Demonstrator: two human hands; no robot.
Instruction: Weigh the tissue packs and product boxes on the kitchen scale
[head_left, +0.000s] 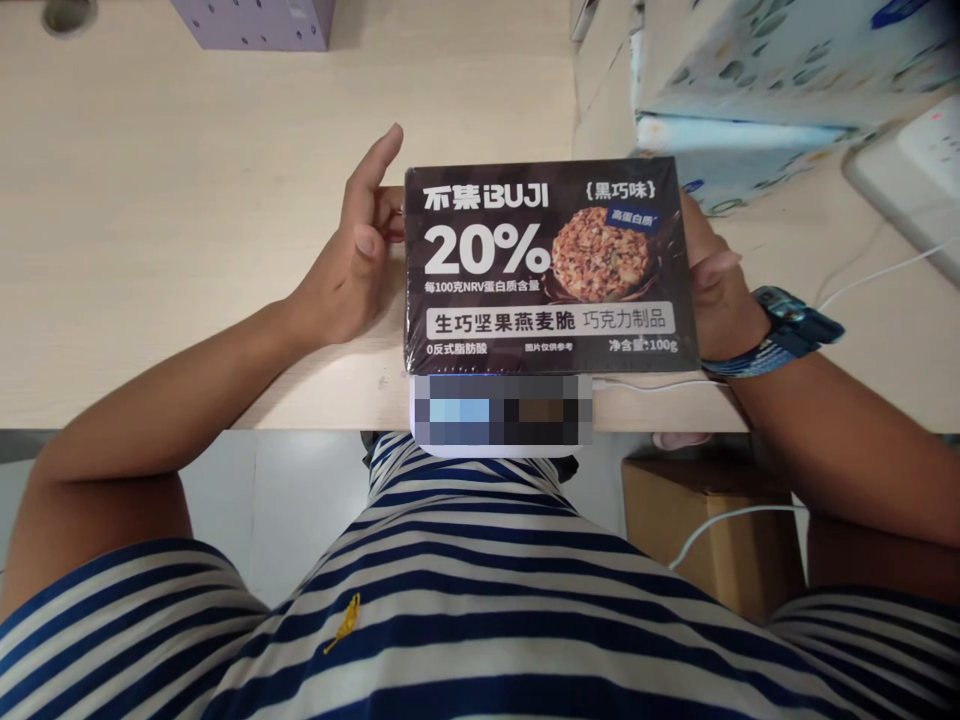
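Observation:
A dark brown box of chocolate oat crisps [551, 265] in shiny clear wrap is held up over the desk, its printed front facing me. My left hand [364, 245] is at the box's left edge. Its curled fingers reach in behind that edge, the index finger points up and the thumb stays off the front. At the right edge my right hand [720, 290] grips the box, with most fingers hidden behind it. A blue patterned watch band [795, 330] is around my right wrist.
Below the box, a phone [499, 450] with a blurred screen overhangs the edge of the wooden desk [187, 200], a white cable [660, 386] attached. Floral boxes [750, 150] and a white power strip [911, 180] are at right, a purple box [259, 22] at the back. A cardboard box [712, 530] stands below.

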